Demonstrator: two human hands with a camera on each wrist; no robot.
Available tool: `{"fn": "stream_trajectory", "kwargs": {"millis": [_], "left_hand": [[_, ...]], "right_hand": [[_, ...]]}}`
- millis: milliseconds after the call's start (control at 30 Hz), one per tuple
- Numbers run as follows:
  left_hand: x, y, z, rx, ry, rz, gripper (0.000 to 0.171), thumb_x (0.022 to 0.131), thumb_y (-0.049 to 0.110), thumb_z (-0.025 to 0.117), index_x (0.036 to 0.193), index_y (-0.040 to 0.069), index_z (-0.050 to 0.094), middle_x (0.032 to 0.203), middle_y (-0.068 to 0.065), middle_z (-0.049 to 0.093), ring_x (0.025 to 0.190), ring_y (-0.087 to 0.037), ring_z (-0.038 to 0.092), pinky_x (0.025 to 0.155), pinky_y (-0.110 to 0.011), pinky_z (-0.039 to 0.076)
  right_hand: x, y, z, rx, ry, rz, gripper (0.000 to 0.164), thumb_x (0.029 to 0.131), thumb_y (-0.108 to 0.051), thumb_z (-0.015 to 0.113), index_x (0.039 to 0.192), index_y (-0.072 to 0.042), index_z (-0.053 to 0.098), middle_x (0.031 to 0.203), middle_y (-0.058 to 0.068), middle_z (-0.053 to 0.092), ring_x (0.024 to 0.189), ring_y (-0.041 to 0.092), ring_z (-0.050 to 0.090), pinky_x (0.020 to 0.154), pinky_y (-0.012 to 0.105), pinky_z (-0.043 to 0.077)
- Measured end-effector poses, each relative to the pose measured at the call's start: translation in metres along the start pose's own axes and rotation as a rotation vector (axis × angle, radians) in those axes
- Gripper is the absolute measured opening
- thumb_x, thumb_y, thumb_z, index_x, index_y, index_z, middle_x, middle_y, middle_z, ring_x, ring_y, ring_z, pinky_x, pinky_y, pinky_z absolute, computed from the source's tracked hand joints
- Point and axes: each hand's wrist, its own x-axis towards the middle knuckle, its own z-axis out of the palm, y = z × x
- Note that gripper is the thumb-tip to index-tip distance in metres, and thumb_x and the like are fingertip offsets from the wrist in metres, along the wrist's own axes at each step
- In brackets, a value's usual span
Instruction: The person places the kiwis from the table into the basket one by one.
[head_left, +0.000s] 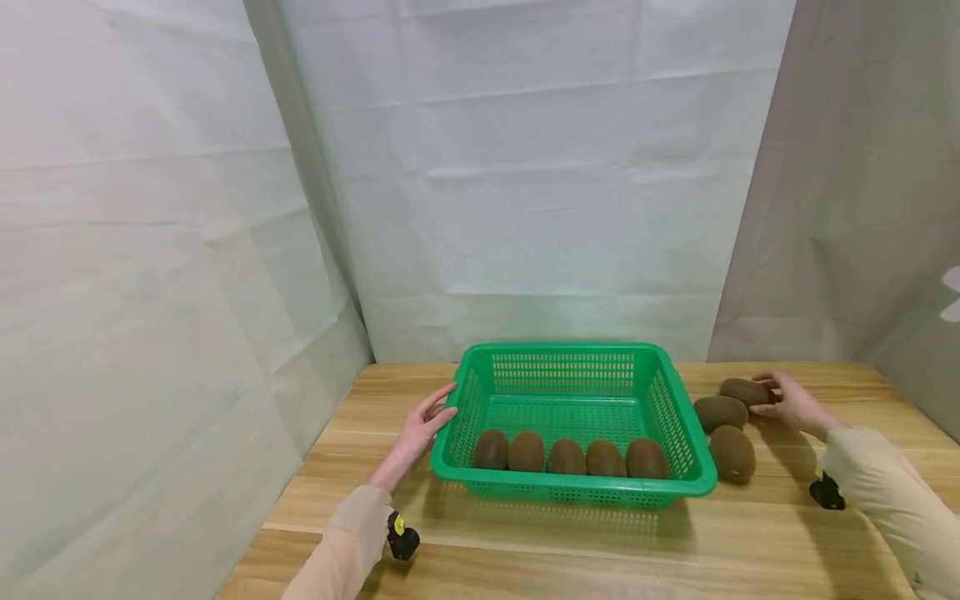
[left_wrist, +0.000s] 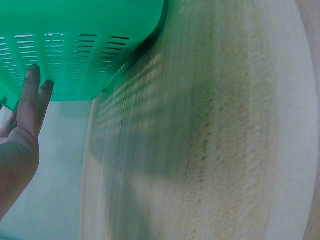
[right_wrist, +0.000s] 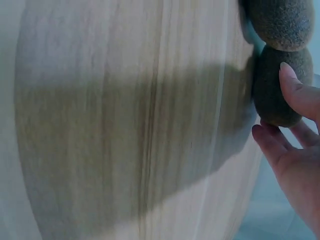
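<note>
A green plastic basket [head_left: 562,486] holds a row of several brown kiwis [head_left: 567,457] along its near side. At its left rim is my left hand [head_left: 422,427], with thumb and forefinger at the rim's top. In the left wrist view, two fingers [left_wrist: 31,102] lie nearly straight against the outer slotted wall; the thumb is out of sight. To the basket's right, my right hand [head_left: 795,406] grips the farthest loose kiwi [head_left: 742,390]. The right wrist view shows the thumb on that kiwi [right_wrist: 275,95] and fingertips around its end.
Two more kiwis, one in the middle [head_left: 720,412] and one nearer [head_left: 732,454], lie on the wooden table [head_left: 525,550] beside the basket's right wall. Pale cloth sheets [head_left: 540,208] hang behind the table and at both sides.
</note>
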Motion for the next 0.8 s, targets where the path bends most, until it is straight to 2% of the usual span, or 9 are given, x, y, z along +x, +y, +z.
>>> {"fn": "stream_trajectory", "kwargs": {"millis": [67, 167, 400, 567, 733, 800], "left_hand": [[0.000, 0.000, 0.000, 0.007, -0.003, 0.000, 0.049, 0.093, 0.012, 0.053, 0.139, 0.004, 0.035, 0.118, -0.022, 0.053, 0.076, -0.010, 0.056, 0.041, -0.021, 0.026], [0.000, 0.000, 0.000, 0.005, -0.007, 0.001, 0.050, 0.093, 0.013, 0.053, 0.139, 0.005, 0.036, 0.119, -0.021, 0.053, 0.078, -0.012, 0.056, 0.041, -0.022, 0.026], [0.009, -0.017, -0.006, -0.017, 0.016, -0.001, 0.049, 0.091, 0.018, 0.056, 0.138, 0.012, 0.040, 0.118, -0.018, 0.054, 0.062, -0.008, 0.052, 0.040, -0.022, 0.024], [0.012, -0.026, -0.007, -0.001, 0.045, 0.012, 0.047, 0.091, 0.022, 0.057, 0.136, 0.017, 0.044, 0.117, -0.015, 0.055, 0.074, -0.010, 0.056, 0.042, -0.020, 0.028], [0.011, -0.027, -0.006, -0.006, 0.039, 0.010, 0.047, 0.091, 0.023, 0.057, 0.136, 0.019, 0.044, 0.117, -0.015, 0.055, 0.077, -0.013, 0.056, 0.043, -0.020, 0.027], [0.011, -0.027, -0.007, -0.016, 0.029, 0.005, 0.048, 0.091, 0.022, 0.057, 0.137, 0.017, 0.043, 0.117, -0.016, 0.055, 0.072, -0.012, 0.055, 0.041, -0.021, 0.024]], "right_hand": [[-0.001, 0.000, 0.000, -0.009, 0.008, -0.008, 0.053, 0.075, 0.000, 0.071, 0.113, 0.021, 0.040, 0.103, 0.043, 0.043, 0.096, 0.056, 0.040, 0.075, 0.058, 0.036], [-0.001, 0.001, 0.000, -0.027, 0.021, -0.011, 0.055, 0.074, -0.003, 0.073, 0.114, 0.019, 0.044, 0.102, 0.040, 0.048, 0.093, 0.054, 0.045, 0.072, 0.054, 0.039], [-0.004, -0.001, -0.005, -0.056, 0.062, 0.035, 0.056, 0.076, -0.009, 0.073, 0.115, 0.019, 0.045, 0.104, 0.040, 0.047, 0.091, 0.053, 0.047, 0.069, 0.053, 0.042], [-0.002, -0.008, -0.011, -0.046, 0.105, 0.024, 0.054, 0.078, -0.010, 0.072, 0.115, 0.018, 0.045, 0.107, 0.041, 0.046, 0.091, 0.054, 0.047, 0.066, 0.048, 0.044], [-0.003, -0.017, -0.016, -0.010, 0.100, -0.007, 0.053, 0.083, -0.013, 0.067, 0.120, 0.016, 0.044, 0.114, 0.041, 0.042, 0.095, 0.055, 0.044, 0.068, 0.051, 0.043], [-0.003, -0.021, -0.018, -0.003, 0.088, -0.017, 0.053, 0.084, -0.014, 0.066, 0.122, 0.016, 0.043, 0.115, 0.041, 0.041, 0.095, 0.056, 0.044, 0.068, 0.052, 0.043]]}}
